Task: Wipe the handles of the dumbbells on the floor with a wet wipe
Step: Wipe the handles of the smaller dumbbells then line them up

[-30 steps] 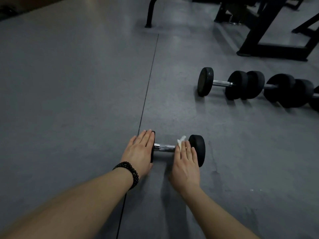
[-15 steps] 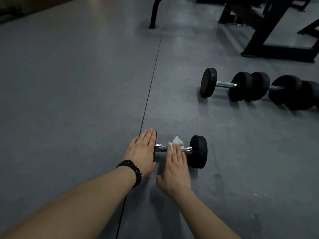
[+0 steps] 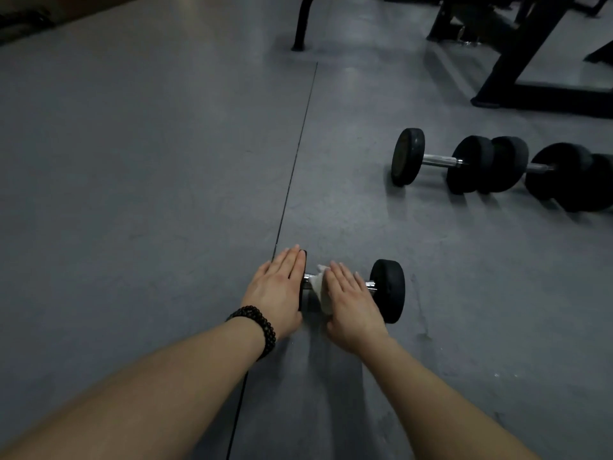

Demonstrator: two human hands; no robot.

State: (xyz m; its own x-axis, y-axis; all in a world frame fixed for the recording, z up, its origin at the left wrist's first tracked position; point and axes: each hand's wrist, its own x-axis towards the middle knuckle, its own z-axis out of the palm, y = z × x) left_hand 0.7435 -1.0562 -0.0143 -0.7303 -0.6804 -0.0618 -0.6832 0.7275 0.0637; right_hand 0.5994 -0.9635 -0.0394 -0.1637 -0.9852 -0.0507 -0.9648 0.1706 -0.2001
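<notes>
A small dumbbell (image 3: 387,289) with black round heads and a chrome handle lies on the grey floor in front of me. My left hand (image 3: 277,290) rests flat against its left head, fingers together. My right hand (image 3: 351,302) lies over the handle and presses a white wet wipe (image 3: 320,288) around it; the wipe shows at the hand's left edge. Only short bits of chrome show on either side of the right hand.
A row of larger black dumbbells (image 3: 471,166) lies at the right, farther away. Black frames of gym equipment (image 3: 517,51) stand at the top right, and a curved black leg (image 3: 302,24) at top centre. A floor seam (image 3: 295,167) runs away from my left hand.
My right hand with the wipe has slid left along the handle, from beside the right head to near the left head. My left hand has stayed on the left head.
</notes>
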